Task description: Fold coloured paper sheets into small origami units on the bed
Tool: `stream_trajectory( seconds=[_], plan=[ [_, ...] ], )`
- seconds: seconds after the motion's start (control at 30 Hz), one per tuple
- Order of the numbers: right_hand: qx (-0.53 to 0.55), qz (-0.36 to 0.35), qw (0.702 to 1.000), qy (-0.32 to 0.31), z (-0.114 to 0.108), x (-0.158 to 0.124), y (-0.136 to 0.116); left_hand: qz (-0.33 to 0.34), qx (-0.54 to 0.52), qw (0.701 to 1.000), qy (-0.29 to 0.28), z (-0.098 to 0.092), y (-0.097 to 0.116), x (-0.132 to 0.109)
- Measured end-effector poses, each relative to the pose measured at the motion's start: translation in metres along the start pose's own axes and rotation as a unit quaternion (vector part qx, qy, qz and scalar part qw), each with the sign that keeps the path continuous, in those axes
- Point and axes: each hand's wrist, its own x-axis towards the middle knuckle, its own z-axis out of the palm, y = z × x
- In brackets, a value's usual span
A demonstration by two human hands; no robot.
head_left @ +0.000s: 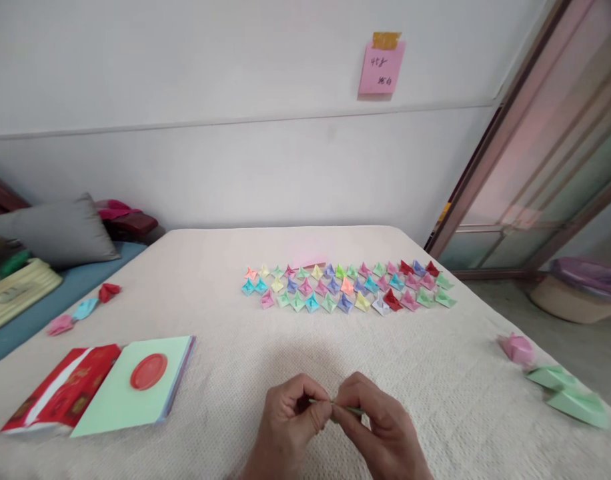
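Low in the middle of the view, my left hand and my right hand meet, both pinched on a small folded piece of light green paper just above the cream tablecloth. Only a thin edge of the paper shows between the fingertips. Beyond the hands lie several small folded paper shapes in many colours, set out in rows. To the left lies a stack of coloured paper sheets, green on top, with a red round lid on it.
A red packet lies beside the paper stack. Loose folded pieces sit at the left edge and the right edge. A grey cushion is at far left, a pink note on the wall, a glass door at right.
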Motion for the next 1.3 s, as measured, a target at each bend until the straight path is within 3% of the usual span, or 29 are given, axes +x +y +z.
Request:
stream_trajectory(
  seconds=[0.23, 0.43, 0.6, 0.97, 1.03, 1.2, 1.3],
  plan=[
    [0.042, 0.102, 0.994, 0.023, 0.002, 0.001, 0.006, -0.013, 0.015, 0.998, 0.055, 0.001, 0.001, 0.0],
    [0.081, 0.135, 0.987, 0.02, -0.001, 0.004, 0.011, -0.014, 0.017, 0.997, 0.07, -0.002, -0.004, 0.002],
    [0.145, 0.19, 0.971, -0.023, -0.001, 0.01, 0.015, -0.034, -0.012, 0.994, 0.101, -0.006, -0.005, 0.008],
    [0.177, 0.248, 0.952, 0.036, 0.004, 0.011, 0.022, -0.072, -0.055, 0.99, 0.106, -0.003, -0.01, 0.01],
    [0.225, 0.268, 0.935, 0.057, 0.005, 0.012, 0.023, -0.079, -0.069, 0.99, 0.099, -0.002, -0.009, 0.011],
    [0.368, 0.337, 0.862, 0.09, 0.005, 0.015, 0.029, -0.085, -0.106, 0.989, 0.053, 0.001, -0.005, 0.01],
    [0.403, 0.346, 0.843, 0.085, 0.008, 0.015, 0.032, -0.072, -0.11, 0.991, 0.034, 0.002, -0.005, 0.01]
  ],
)
